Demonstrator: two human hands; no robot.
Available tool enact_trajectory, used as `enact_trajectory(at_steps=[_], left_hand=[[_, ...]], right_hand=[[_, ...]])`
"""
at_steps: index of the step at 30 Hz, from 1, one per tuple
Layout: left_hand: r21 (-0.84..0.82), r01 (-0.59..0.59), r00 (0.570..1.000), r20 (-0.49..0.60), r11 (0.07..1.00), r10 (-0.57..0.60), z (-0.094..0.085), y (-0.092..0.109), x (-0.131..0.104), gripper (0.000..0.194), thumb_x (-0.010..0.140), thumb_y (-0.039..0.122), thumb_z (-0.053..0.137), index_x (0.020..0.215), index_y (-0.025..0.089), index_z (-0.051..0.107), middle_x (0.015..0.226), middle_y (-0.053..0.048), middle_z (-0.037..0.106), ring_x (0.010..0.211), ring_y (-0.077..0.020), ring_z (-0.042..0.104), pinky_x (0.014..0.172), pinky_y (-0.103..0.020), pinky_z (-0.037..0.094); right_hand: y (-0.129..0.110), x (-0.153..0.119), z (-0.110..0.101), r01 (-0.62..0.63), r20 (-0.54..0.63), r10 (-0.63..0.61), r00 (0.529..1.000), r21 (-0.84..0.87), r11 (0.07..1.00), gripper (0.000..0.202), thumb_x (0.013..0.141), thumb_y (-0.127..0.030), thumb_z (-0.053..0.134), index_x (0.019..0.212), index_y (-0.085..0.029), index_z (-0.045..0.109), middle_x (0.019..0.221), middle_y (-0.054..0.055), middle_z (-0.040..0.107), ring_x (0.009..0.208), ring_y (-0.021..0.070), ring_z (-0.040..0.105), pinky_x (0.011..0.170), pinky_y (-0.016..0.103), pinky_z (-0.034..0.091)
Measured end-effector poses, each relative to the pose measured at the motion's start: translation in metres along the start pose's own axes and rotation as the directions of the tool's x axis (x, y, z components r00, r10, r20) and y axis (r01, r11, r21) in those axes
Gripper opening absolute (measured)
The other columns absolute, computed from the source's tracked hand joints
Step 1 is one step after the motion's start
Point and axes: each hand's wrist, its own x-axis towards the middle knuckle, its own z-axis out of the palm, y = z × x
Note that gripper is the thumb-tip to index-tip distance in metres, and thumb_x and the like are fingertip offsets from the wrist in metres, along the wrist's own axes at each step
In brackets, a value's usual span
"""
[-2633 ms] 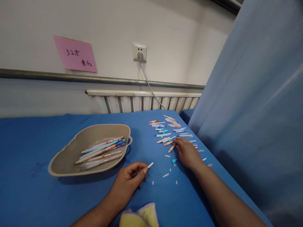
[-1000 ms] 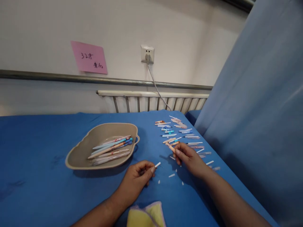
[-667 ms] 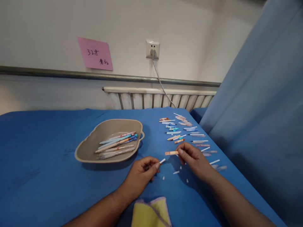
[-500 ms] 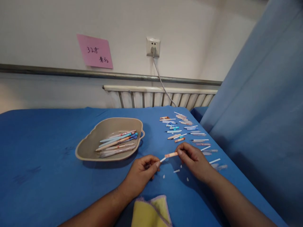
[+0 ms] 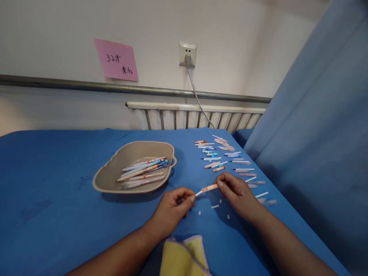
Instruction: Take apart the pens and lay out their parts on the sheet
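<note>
Between finger and thumb, my left hand pinches a thin white pen refill. My right hand is closed on the end of an orange patterned pen barrel. The refill's tip meets the left end of the barrel; whether it reaches inside I cannot tell. Below the hands, small white bits lie on the blue cloth. Beyond my right hand, several pen parts are laid out in rows: barrels, caps and white refills.
A beige basin with several assembled pens stands left of centre. A yellow cloth lies at the near edge. The blue-covered table meets a radiator at the back. A blue curtain hangs on the right.
Both hands keep their grip on the refill and barrel, almost still. The view has shifted slightly, and the barrel's tilt looks a little steeper.
</note>
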Motion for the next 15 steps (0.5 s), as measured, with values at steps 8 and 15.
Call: enact_trajectory(at_steps=[8,15], left_hand=[[0.188,-0.111,0.994,0.021,0.976,0.109,-0.0014,0.0040,-0.0031,0.020,0.078,0.032,0.054,0.075,0.015,0.065,0.064,0.001,0.058,0.061,-0.0107,0.048,0.056,-0.019,0.039],[0.243,-0.133,0.991,0.017,0.961,0.133,-0.0020,0.0064,-0.0041,0.020,0.080,0.032,0.051,0.080,0.016,0.064,0.067,0.001,0.057,0.065,-0.0123,0.050,0.060,-0.020,0.039]], right_hand=[[-0.0089,-0.0031,0.0029,0.108,0.054,-0.102,0.993,-0.131,0.985,0.015,0.088,-0.024,0.042,0.077,-0.020,0.051,0.069,-0.001,0.051,0.064,0.0125,0.048,0.060,0.024,0.036],[-0.0101,-0.0045,0.0040,0.133,0.059,-0.125,0.990,-0.166,0.977,0.015,0.089,-0.025,0.041,0.079,-0.020,0.052,0.070,0.000,0.053,0.064,0.0139,0.049,0.060,0.026,0.038]])
